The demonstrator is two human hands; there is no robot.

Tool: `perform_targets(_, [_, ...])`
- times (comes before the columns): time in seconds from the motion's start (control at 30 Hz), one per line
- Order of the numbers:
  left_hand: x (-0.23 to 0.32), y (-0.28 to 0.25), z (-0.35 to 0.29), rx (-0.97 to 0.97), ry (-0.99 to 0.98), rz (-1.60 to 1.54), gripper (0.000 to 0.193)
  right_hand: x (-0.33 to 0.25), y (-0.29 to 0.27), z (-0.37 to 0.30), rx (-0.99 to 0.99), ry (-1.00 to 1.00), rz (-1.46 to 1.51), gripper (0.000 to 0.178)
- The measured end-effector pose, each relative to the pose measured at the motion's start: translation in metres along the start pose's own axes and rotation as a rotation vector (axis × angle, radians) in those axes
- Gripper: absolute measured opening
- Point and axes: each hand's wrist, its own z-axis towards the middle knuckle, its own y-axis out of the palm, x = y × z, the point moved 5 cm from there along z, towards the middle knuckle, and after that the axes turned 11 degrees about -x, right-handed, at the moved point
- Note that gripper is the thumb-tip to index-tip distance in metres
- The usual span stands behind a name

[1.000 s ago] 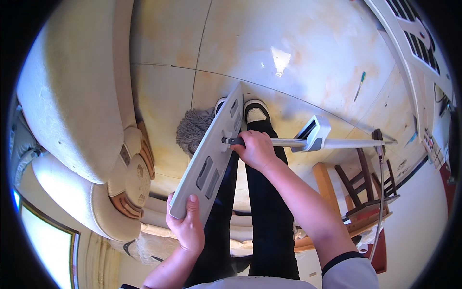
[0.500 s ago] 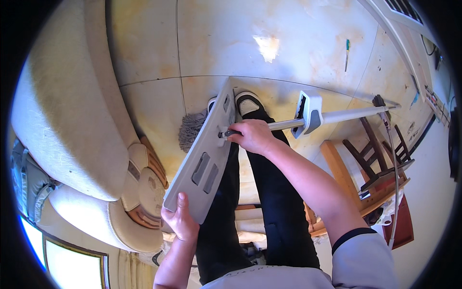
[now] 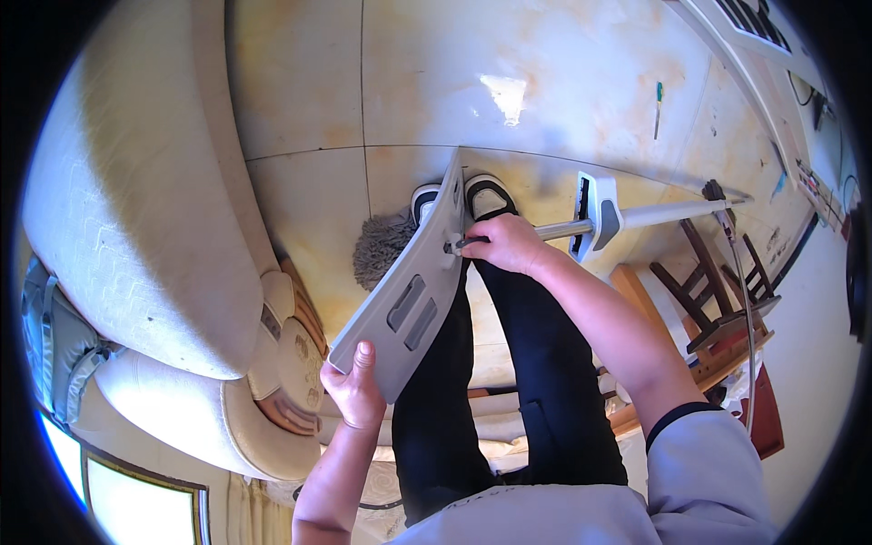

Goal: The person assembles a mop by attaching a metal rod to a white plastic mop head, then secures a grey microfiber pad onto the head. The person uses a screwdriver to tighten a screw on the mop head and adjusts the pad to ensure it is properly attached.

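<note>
A flat mop lies across in front of my legs, its long grey plate [image 3: 427, 282] slanting with the far end beside my shoes. My left hand [image 3: 357, 391] grips the plate's near end, thumb on the upper face. At the plate's middle joint, my right hand [image 3: 504, 243] is closed round the lower end of the mop pole [image 3: 568, 229]. A shaggy grey mop pad [image 3: 381, 250] shows behind the plate's left side. Farther up the pole sits a white and grey wringer block [image 3: 597, 218]; the white part of the pole runs on to the right.
A cream sofa [image 3: 154, 200] fills the left side, with a grey-blue bag [image 3: 59, 336] by it. A green-handled screwdriver [image 3: 658, 109] lies on the tiled floor [image 3: 436, 73]. Dark wooden chair legs [image 3: 699, 282] and a thin metal rod [image 3: 747, 318] stand at right.
Both hands and the mop appear farther right, along with the surroundings. The plate looks slightly more bowed. Both grips are kept.
</note>
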Motion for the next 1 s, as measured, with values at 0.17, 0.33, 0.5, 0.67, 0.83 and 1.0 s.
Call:
perform_targets(0.17, [0.002, -0.016, 0.016, -0.026, -0.032, 0.069, 0.047, -0.006, 0.0, 0.009, -0.05, 0.016, -0.009, 0.038])
perform_targets(0.33, [0.006, -0.021, 0.026, -0.058, -0.063, 0.096, 0.048, -0.007, -0.001, 0.014, -0.069, 0.023, 0.005, 0.038])
perform_targets(0.5, [0.017, 0.014, 0.001, -0.105, -0.032, 0.099, 0.036, -0.006, -0.007, 0.008, -0.095, 0.063, -0.036, 0.036])
perform_targets(0.67, [0.028, 0.033, -0.009, -0.099, -0.019, 0.16, 0.031, -0.022, -0.009, 0.006, -0.15, 0.116, -0.138, 0.033])
perform_targets(0.83, [0.027, 0.033, -0.009, -0.07, 0.005, 0.17, 0.032, -0.034, -0.019, 0.006, -0.112, 0.141, -0.154, 0.031])
perform_targets(1.0, [0.028, 0.043, -0.013, -0.072, 0.002, 0.163, 0.033, -0.03, -0.016, -0.006, -0.053, 0.192, -0.128, 0.03])
